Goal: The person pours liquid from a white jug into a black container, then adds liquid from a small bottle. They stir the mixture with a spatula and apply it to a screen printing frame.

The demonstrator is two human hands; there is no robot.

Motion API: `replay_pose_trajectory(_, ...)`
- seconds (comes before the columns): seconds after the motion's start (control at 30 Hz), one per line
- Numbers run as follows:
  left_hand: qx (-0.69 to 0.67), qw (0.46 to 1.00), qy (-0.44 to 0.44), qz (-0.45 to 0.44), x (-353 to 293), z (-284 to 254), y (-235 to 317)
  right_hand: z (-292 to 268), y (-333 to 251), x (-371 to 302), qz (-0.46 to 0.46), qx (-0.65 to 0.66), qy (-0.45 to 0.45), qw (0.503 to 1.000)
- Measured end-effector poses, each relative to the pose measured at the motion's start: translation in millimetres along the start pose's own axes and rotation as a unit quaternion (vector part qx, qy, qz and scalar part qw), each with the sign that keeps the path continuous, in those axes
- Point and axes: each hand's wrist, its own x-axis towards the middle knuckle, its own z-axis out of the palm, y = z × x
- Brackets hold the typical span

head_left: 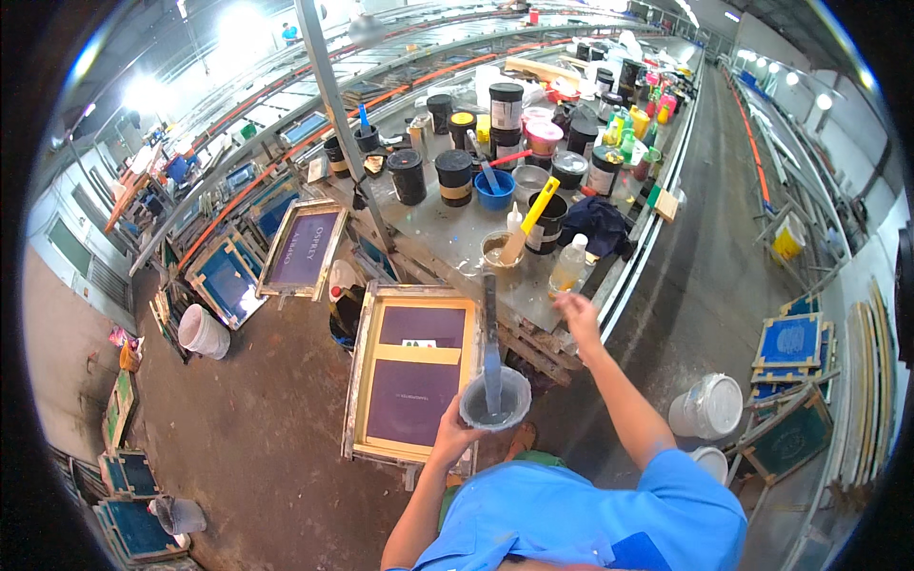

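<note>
Low in front of me, my left hand point(453, 436) grips a grey plastic tub point(519, 404) from its left side. A scraper with a dark handle point(491, 324) stands upright in the tub, its blade down in grey material. My right hand point(575, 312) is stretched out at the table's near edge, fingers loosely bent and apart. Just beyond it is a clear bottle point(569, 262) with yellowish liquid; whether the fingertips touch it I cannot make out. Left of the bottle, a tub of beige paste point(495, 250) holds a yellow-handled spatula point(540, 206) and stands on the grey table point(428, 238).
Black ink tubs point(407, 177), a blue bowl point(494, 193) and a dark cloth point(597, 224) crowd the table. A framed printing screen point(414, 400) leans below its near edge. White buckets point(706, 406) stand on the floor to the right, with another bucket point(203, 332) to the left.
</note>
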Motion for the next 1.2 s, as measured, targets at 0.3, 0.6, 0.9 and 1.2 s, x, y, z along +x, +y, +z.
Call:
replay_pose_trajectory(0.3,0.013,0.998,-0.048,-0.042,-22,-15,-3,89,-161,-72,0.071,0.176,-0.328,0.925)
replay_pose_trajectory(0.6,0.0,1.0,0.017,0.004,-59,-53,-11,134,-176,-188,-0.073,0.317,-0.335,0.884)
replay_pose_trajectory(0.9,-0.064,0.995,0.077,-0.02,-98,-88,-2,160,-153,-223,-0.141,0.282,-0.26,0.913)
replay_pose_trajectory(1.2,-0.113,0.989,0.097,-0.012,-111,-100,-12,184,-144,-218,-0.188,0.276,-0.224,0.915)
